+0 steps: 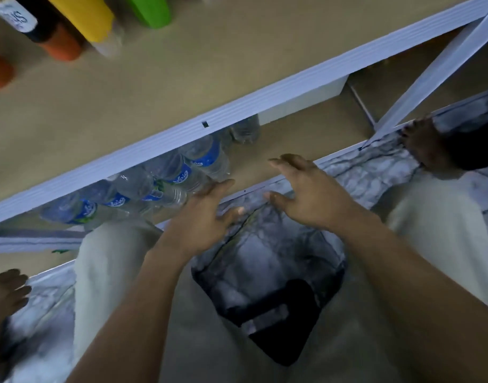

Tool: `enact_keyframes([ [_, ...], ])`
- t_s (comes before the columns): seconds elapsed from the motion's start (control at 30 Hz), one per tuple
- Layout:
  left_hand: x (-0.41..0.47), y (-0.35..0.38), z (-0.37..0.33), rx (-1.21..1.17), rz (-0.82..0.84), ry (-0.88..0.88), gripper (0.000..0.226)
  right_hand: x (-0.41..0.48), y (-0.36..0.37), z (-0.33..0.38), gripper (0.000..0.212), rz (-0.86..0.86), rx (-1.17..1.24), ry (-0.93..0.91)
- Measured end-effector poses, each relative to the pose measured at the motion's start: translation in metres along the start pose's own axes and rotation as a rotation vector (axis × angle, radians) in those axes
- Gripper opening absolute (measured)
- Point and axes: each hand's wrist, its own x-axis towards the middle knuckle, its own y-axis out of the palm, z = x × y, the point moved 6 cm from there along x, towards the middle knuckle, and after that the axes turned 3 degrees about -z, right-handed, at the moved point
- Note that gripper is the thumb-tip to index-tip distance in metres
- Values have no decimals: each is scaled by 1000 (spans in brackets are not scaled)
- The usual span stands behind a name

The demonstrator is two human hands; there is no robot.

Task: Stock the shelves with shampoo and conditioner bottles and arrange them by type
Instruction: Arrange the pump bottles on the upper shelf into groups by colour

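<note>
Dark plastic shows just below both hands: a blurred, square-mouthed dark container (265, 272) stands on the grey-and-white marbled floor (375, 167), and what it holds cannot be made out. The left hand (204, 217) and the right hand (306, 194) hover side by side above the container's far rim, a gap between them. Their fingers are spread and relaxed and grip nothing.

Pale cream trouser legs (104, 258) flank the forearms, with a bare foot (5, 291) far out to the left hand's side and another bare foot (428, 145) beyond the right hand. Just past the left fingertips, clear plastic water bottles with blue labels (160, 183) stand in a row on the tan lower shelf board (292, 134), under the white ribbed shelf edge (182, 134).

Well beyond the left hand, on the tan upper shelf board (154, 78), stand the blurred coloured bottles: a yellow bottle (82, 15), a green bottle (151, 9) and a dark bottle with a white label (19, 15).
</note>
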Motion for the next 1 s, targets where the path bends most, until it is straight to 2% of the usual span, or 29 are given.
enact_keyframes([
  [0.1,-5,-15,-12,19,25,-33,66,-10,-25,2,78,30,26,60],
  [0.27,-41,-78,-76,-34,10,2,59,-52,-101,41,68,-1,105,84],
  [0.47,-105,-208,-179,-16,-34,69,56,-115,-240,124,66,-112,120,65],
  [0.57,-141,-280,-229,12,-88,123,53,-140,-305,171,67,-100,119,54],
  [0.67,-178,-344,-265,15,-120,112,59,-160,-366,219,66,-132,127,44],
  [0.73,-200,-384,-284,14,-163,123,64,-169,-400,250,68,-151,125,16],
  [0.87,-240,-461,-308,33,-278,146,59,-175,-469,308,65,-248,98,-86],
  [1.0,-266,-536,-312,-5,-515,194,44,-163,-523,361,66,-346,84,-217],
])
